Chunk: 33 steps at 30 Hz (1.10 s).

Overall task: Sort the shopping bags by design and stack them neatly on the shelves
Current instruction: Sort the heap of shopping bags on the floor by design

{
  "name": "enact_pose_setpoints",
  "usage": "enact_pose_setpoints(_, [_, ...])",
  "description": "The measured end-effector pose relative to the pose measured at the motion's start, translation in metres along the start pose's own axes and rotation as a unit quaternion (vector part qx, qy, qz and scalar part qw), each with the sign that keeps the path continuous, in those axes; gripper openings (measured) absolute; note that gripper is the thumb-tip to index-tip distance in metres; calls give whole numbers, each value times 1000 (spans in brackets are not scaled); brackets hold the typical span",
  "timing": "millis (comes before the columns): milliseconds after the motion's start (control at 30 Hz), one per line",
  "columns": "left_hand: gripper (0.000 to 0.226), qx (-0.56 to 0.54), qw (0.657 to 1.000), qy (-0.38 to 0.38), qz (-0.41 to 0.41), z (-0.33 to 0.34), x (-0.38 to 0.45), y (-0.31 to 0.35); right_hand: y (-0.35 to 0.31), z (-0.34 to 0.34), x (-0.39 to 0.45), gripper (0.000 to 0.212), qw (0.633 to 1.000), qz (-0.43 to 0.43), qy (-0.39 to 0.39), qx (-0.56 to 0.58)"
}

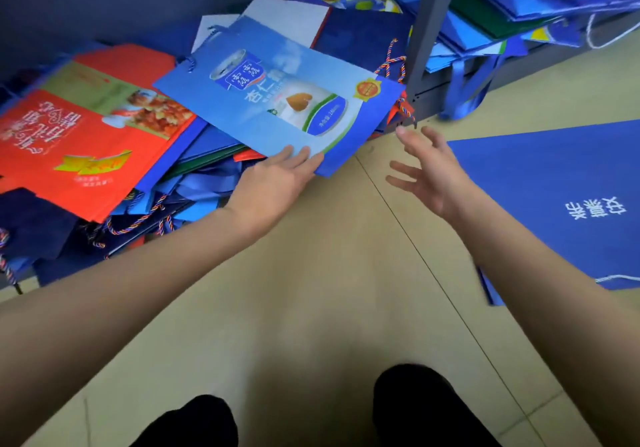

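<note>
Light blue bag (277, 100), printed with a can and a nut, lies flat on top of the loose pile of bags (194, 169) on the floor, tilted, its near edge overhanging the pile. Left hand (273, 179) reaches forward with straight fingers (294, 155) lying on that near edge; thumb not visible, so whether it hooks under the bag cannot be told. Fingers relaxed, not curled.

Right hand (429, 172) hovers just to the right of the bag's near corner, apart from it, fingers spread wide, holding nothing.

Left of the left hand: red bag (79, 145) with a food photo, flat on the same pile, partly under the light blue one. Dark blue bags and twisted cord handles (138, 218) stick out beneath it.

Beyond the right hand: grey shelf upright (429, 37) standing on the floor. Behind and right of it, a stack of blue bags (519, 20) on the low shelf, edges uneven, ribbon handles hanging down.

Right of the right hand: plain blue bag with white characters (561, 197), flat on the tan tile floor (329, 273), well apart from the pile.

Near the person: two dark shoes (412, 408) on the tiles.
</note>
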<state>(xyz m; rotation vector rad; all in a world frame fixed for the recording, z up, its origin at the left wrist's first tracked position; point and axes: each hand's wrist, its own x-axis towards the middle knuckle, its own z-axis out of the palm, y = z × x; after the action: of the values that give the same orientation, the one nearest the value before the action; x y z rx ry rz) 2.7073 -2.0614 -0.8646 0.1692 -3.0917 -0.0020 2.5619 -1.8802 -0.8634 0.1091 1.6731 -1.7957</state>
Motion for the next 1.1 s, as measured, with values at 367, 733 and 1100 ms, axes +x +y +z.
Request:
enact_pose_setpoints(367, [41,-173,980,21,94,42,-121,-12,28,15,9,71,938,-155,-77,-299])
enact_pose_setpoints(733, [73,-421,816,109,-381,40,-68,-12,91,14,-16,80,963,-73,-18,-259])
enact_pose_setpoints(1100, [72,-446,858,96,-238,33,-85,-4,52,8,-30,96,859,-243,55,-448])
